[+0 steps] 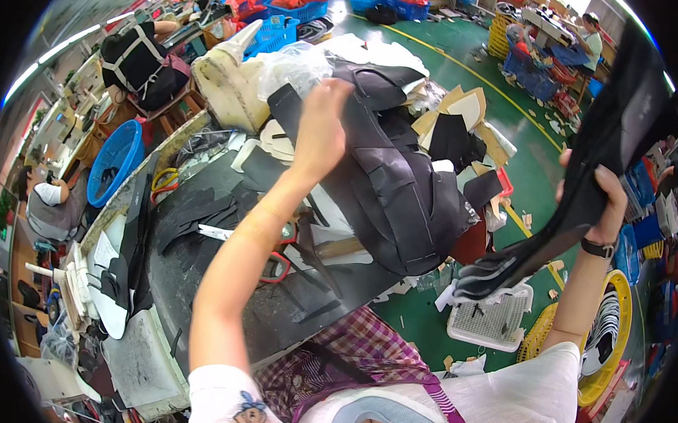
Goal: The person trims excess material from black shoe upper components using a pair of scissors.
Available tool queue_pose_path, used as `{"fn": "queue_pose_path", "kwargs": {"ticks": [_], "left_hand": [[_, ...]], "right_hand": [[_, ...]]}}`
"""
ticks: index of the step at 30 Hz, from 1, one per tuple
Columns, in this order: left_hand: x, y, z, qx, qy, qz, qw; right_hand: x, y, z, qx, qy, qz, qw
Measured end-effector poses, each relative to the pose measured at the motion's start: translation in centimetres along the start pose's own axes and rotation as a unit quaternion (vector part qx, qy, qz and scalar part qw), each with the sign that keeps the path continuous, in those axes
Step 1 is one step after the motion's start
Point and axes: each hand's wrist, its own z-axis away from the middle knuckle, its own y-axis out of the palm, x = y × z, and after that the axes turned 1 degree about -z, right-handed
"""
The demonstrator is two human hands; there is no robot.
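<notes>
My right hand [613, 199] is closed around a bundle of long black leather-like pieces [574, 216], held up off the right side of the table. The bundle's layered ends hang down toward a white basket. My left hand [323, 133] is over the far part of the table, above a large pile of black sheet pieces [398, 186]. Motion smears its fingers, and whether they grip an edge of the pile cannot be made out. Below the left forearm lie a hammer with a wooden handle [340, 248] and red-handled scissors [277, 267], partly covered by the arm.
The dark worktable [183, 271] carries black strips [195, 218] and yellow-handled scissors [165, 183]. A cream machine [231, 80] stands at its far left. A white basket [503, 321] and a yellow basket [623, 297] are at right. Co-workers sit at left [51, 201] and far right [592, 42].
</notes>
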Motion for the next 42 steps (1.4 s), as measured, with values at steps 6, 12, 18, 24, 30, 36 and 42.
{"fn": "queue_pose_path", "kwargs": {"ticks": [6,12,18,24,30,36,42], "left_hand": [[-4.0,-1.3,-0.4,0.326,0.258,-0.099,0.904],[-7.2,-3.8,-4.3,-0.023,0.086,0.097,0.991],[-20.9,-12.7,-11.9,0.184,-0.034,0.422,0.887],[-23.1,-4.1,-8.0,-0.11,0.147,0.075,0.98],[-23.3,-1.1,-3.5,-0.042,-0.044,0.304,0.951],[-21.3,2.4,-0.8,0.068,0.025,0.517,0.853],[-1.1,1.8,0.2,-0.04,-0.285,-0.054,0.956]], "right_hand": [[-5.2,-0.6,-4.6,-0.001,0.007,0.024,1.0],[-4.9,0.8,-4.6,0.018,-0.001,0.046,0.999],[-2.3,1.3,-2.4,0.024,-0.054,0.069,0.996],[-1.6,3.2,0.2,0.12,-0.114,-0.029,0.986],[-2.9,2.8,3.1,0.259,0.009,-0.256,0.931],[-5.5,2.3,4.3,0.06,-0.018,-0.026,0.998],[-5.3,2.6,4.9,0.032,0.008,-0.046,0.998]]}}
